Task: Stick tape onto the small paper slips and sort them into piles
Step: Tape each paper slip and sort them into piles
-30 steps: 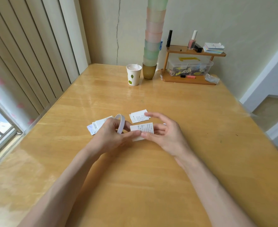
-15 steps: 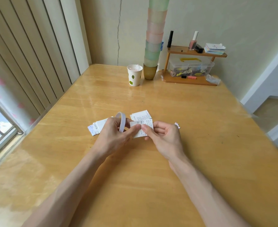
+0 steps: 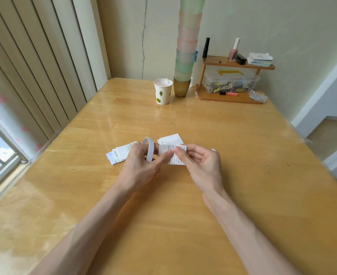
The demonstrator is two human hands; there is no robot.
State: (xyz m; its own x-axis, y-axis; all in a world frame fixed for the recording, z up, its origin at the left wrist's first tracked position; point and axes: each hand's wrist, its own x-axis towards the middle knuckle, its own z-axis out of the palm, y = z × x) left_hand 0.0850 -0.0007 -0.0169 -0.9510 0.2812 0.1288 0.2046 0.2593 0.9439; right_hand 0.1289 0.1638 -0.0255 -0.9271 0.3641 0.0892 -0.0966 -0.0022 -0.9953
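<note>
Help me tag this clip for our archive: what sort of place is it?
Probably a room in a home: a wooden table against the wall beside vertical blinds, a small shelf holding nail polish, and a tall stack of cups.

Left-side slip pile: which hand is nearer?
Left. The left hand covers the right edge of the slip pile; the right hand is farther right, past the tape roll.

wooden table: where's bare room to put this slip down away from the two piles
Bare wood of the light wooden table spreads right of the right hand, and between the far pile of white printed slips and the white leaf-print paper cup. Crowded: the left hand, white tape roll, left slip pile, and the far wooden shelf.
</note>
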